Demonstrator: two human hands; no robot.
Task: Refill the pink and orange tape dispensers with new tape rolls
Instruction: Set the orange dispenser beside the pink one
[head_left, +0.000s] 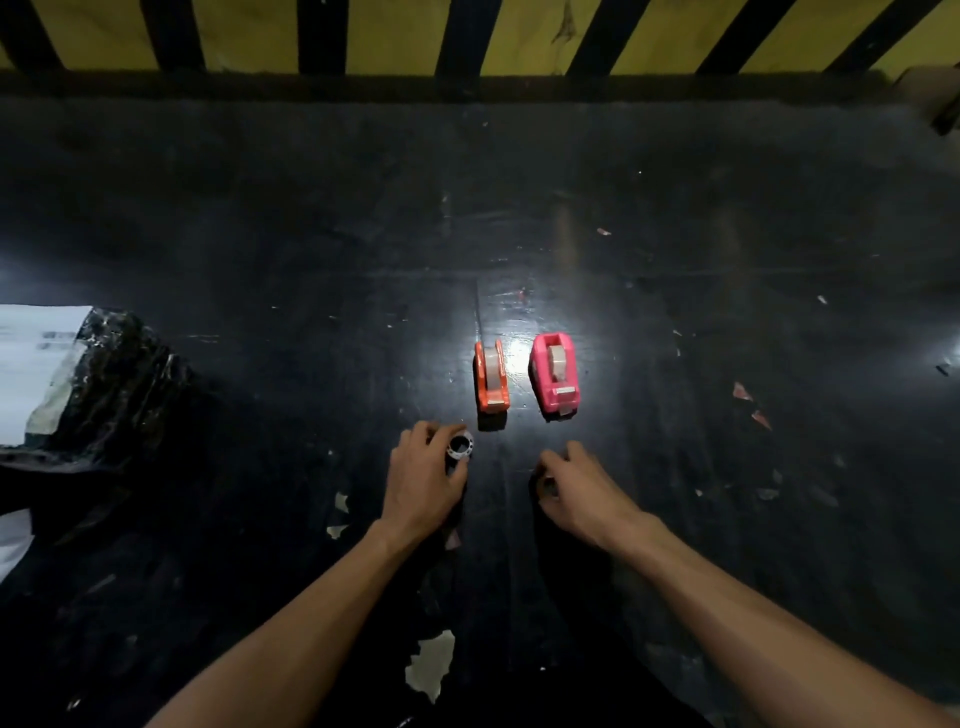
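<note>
The small, light, rigid tape roll (459, 448) is pinched at its rim in the left hand (423, 480) just below the orange dispenser (490, 376) and pink dispenser (554, 375) at frame centre — the right hand (576, 491) is curled, its grip contents indiscernible.

- A dark, scratched table (260, 218) is filling most of the view, and light is reflecting on its surface.
- A crumpled black plastic bag (111, 384) is lying at the left edge.
- A white paper (31, 358) is lying under the bag.
- A yellow and black striped wall (405, 31) is standing behind the table.
- Small paper scraps (750, 402) are lying on the right side.
</note>
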